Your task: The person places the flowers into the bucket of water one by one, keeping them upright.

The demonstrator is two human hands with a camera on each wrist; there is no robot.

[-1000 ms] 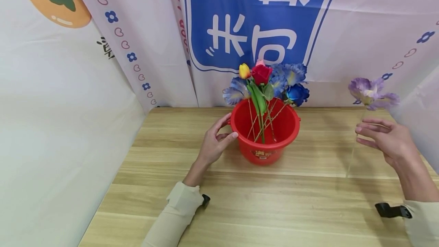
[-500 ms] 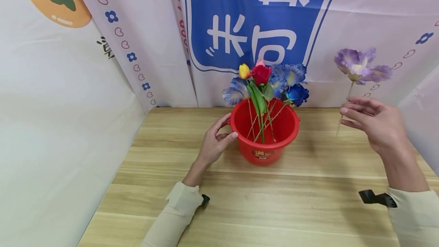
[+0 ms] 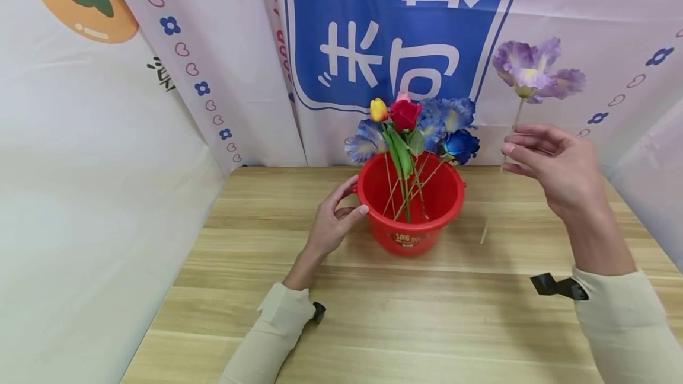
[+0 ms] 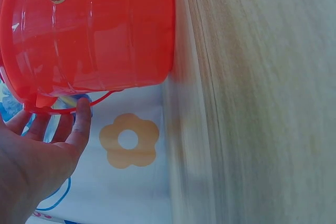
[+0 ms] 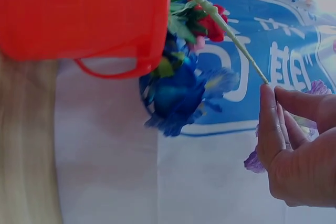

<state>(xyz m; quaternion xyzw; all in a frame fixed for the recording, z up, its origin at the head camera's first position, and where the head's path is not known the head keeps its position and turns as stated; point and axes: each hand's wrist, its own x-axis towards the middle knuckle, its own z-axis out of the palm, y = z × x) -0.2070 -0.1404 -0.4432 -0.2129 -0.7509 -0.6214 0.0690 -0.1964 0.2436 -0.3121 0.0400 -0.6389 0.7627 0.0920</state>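
Note:
A red plastic bucket (image 3: 408, 242) stands on the wooden table, with several artificial flowers in it: a yellow-red tulip (image 3: 379, 110), a red rose (image 3: 404, 115), a blue rose (image 3: 461, 146) and blue irises (image 3: 366, 141). My left hand (image 3: 332, 224) rests against the bucket's left side, fingertips at the rim and near the thin red handle (image 4: 106, 97). To the right of the bucket, my right hand (image 3: 565, 165) pinches the stem (image 5: 231, 30) of a purple iris (image 3: 533, 71) between thumb and fingers. Its bloom is up and the stem's lower end hangs above the table.
The wooden table (image 3: 373, 325) runs up to a printed cloth backdrop (image 3: 256, 76) right behind the bucket. A white cloth side wall (image 3: 85, 206) borders it on the left, and another cloth wall (image 3: 653, 182) on the right.
My right hand has moved left and upward with the purple iris, bringing it closer to the bucket. The left hand and the bucket have stayed in place.

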